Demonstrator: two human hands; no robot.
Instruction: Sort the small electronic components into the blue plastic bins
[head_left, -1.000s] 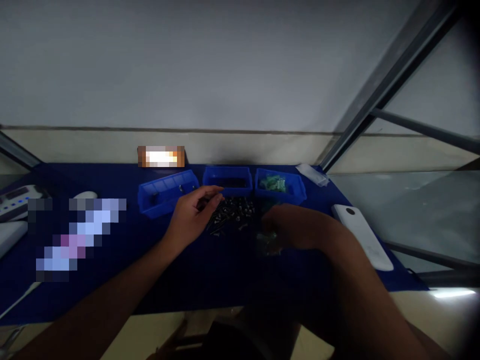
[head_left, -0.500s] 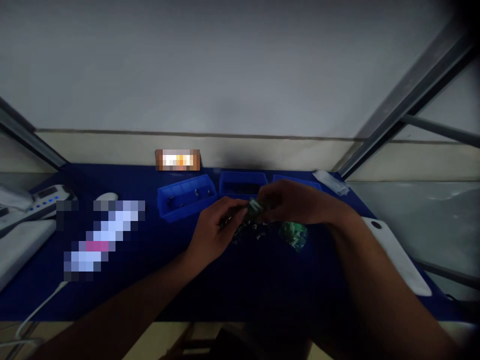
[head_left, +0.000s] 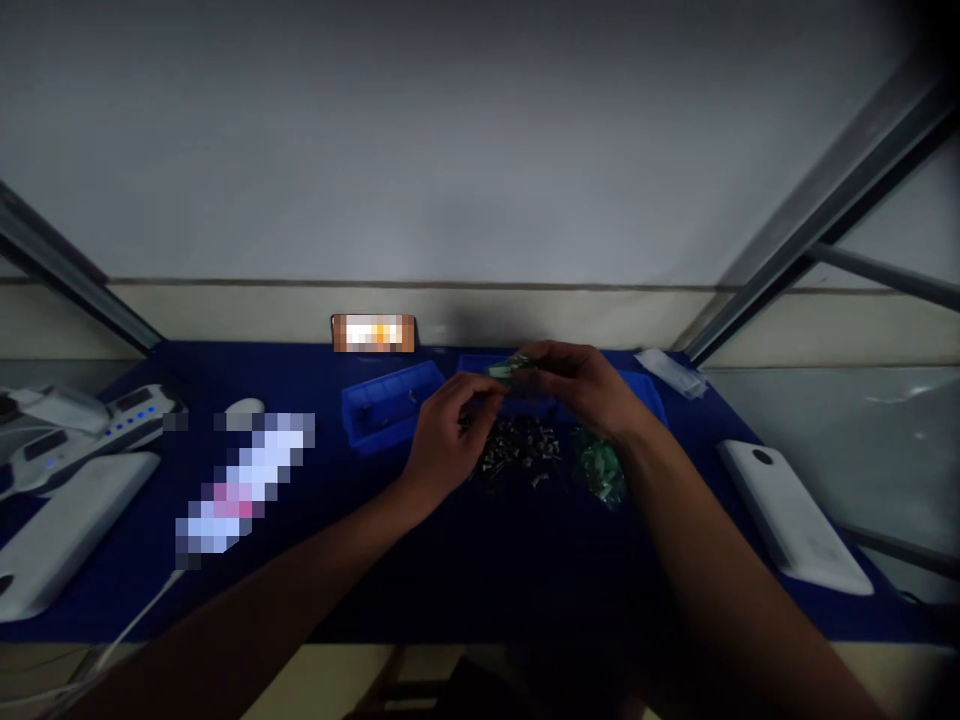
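Observation:
My left hand (head_left: 457,425) pinches the left edge of a small clear-green plastic packet (head_left: 504,371) between thumb and fingers. At the packet's other side, my right hand (head_left: 577,385) grips it with bent fingers. Both hands are raised just above a loose pile of small metal screws (head_left: 521,450) on the blue table. To the right of the pile, below my right wrist, lies a heap of shiny green plastic packets (head_left: 600,468). The packet's contents are too dark to make out.
A blue bin (head_left: 394,408) with a few small parts stands left of my hands. Further blue bins (head_left: 651,388) are partly hidden behind them. A phone (head_left: 373,334) leans at the wall. White power banks (head_left: 799,520) and a power strip (head_left: 112,425) lie at the sides.
Both hands have risen away from the table with the packet, toward the bins. More of the screw pile shows beneath them. The whole view has shifted slightly.

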